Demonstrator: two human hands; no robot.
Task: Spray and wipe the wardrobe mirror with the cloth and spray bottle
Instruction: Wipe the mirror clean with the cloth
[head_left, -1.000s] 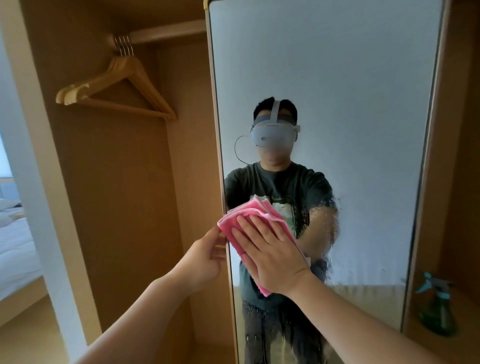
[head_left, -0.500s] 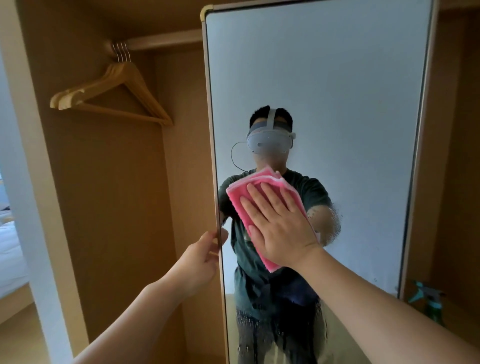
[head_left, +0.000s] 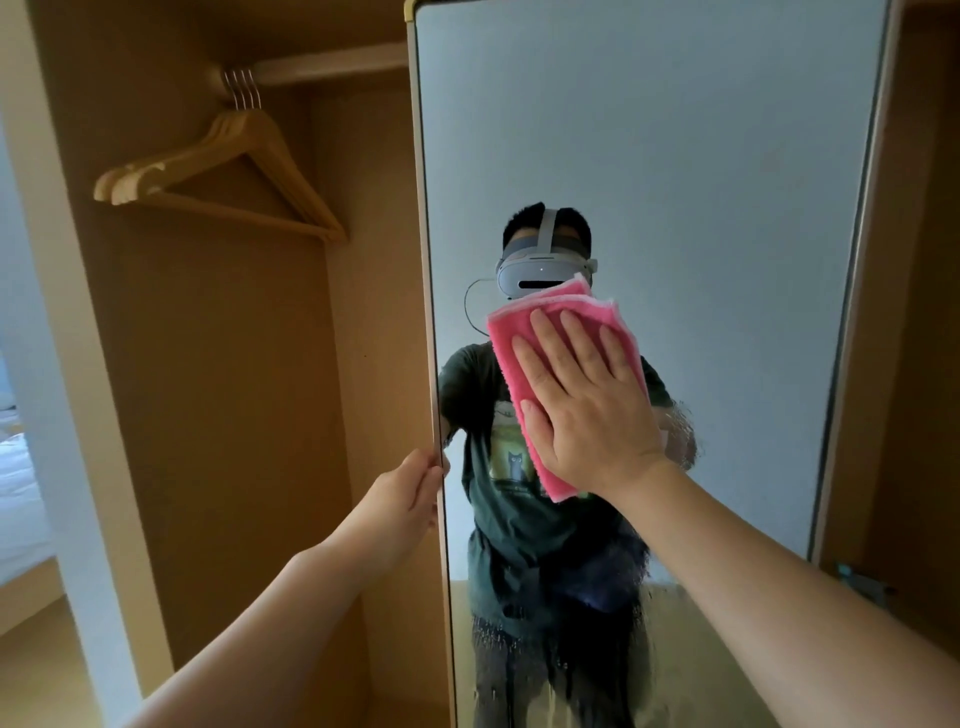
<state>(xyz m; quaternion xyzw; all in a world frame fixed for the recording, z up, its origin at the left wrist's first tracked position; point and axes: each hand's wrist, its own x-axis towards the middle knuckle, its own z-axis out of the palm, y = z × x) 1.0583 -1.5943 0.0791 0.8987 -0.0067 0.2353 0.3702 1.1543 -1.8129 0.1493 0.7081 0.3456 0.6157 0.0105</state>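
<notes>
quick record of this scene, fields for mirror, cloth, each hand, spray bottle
mirror: droplets on the lower glass
cloth: pink, folded, flat against the mirror
left hand: grips the mirror's left edge
right hand: fingers straight, presses the cloth on the glass
spray bottle: right of the mirror, only partly in view

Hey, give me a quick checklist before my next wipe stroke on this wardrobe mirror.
1. Cloth flat against the mirror: ok.
2. Right hand spread flat over the cloth: ok.
3. Left hand grips the mirror's edge, steadying it: ok.
4. Glass wiped dry: not ok, droplets cover the lower part.
5. Spray bottle within reach: cannot tell, only a blurred bit shows at right.
</notes>
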